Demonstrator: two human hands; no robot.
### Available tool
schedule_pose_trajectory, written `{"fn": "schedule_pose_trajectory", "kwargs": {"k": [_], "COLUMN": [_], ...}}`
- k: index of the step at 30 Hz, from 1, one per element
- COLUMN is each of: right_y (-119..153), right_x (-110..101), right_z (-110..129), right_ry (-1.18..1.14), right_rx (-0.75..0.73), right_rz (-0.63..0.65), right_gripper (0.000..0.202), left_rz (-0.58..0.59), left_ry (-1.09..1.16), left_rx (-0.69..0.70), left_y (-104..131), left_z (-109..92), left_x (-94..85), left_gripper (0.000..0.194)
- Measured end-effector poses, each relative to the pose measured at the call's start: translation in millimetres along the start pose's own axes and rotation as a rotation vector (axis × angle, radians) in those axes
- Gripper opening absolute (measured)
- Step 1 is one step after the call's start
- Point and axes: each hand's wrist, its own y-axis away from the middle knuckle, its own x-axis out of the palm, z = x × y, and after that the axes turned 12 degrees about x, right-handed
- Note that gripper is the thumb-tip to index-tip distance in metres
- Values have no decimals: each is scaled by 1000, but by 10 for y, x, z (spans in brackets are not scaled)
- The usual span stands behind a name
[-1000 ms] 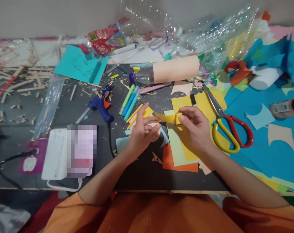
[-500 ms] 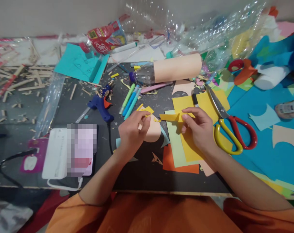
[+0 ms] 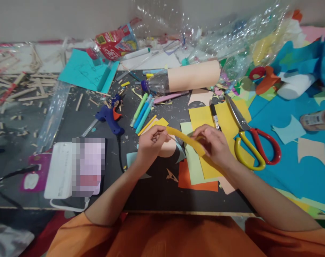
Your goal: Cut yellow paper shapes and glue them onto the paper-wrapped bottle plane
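A curved yellow paper strip point(image 3: 186, 138) stretches between my two hands above the table. My left hand point(image 3: 153, 143) pinches its left end between thumb and fingertips. At the other end, my right hand point(image 3: 212, 145) has its fingers curled round the strip, its thumb partly hidden. Below the left hand lies a peach paper piece point(image 3: 168, 149) with a rounded edge. Yellow paper sheets point(image 3: 209, 167) and a pale green sheet point(image 3: 192, 164) lie under the right hand. Scissors point(image 3: 245, 134) with one yellow and one red handle rest to the right of it.
Several markers point(image 3: 143, 112) and a blue glue gun point(image 3: 110, 119) lie left of centre. A plastic bottle point(image 3: 193, 76) wrapped in peach paper lies behind. At left are a phone point(image 3: 90, 167) and a white power bank point(image 3: 58, 169); blue paper point(image 3: 285, 175) covers the right side.
My left hand has taken hold of the yellow strip's left end, and the strip now bows between both hands. The right hand has shifted slightly down and left.
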Motion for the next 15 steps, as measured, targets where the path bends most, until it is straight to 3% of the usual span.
{"fn": "schedule_pose_trajectory", "kwargs": {"k": [4, 8, 12, 15], "right_y": [31, 40, 23, -6], "right_x": [29, 70, 82, 69], "right_z": [8, 30, 19, 0], "right_ry": [193, 354, 318, 262], "right_rx": [-66, -17, 11, -10], "right_rz": [-2, 48, 2, -82], "right_gripper": [50, 40, 36, 33], "left_rz": [84, 187, 4, 13], "left_ry": [-58, -253, -518, -777], "left_rx": [42, 267, 447, 514], "left_y": [46, 57, -62, -152], "left_z": [-20, -49, 17, 124], "left_x": [21, -33, -193, -303], "left_gripper": [14, 17, 14, 30]}}
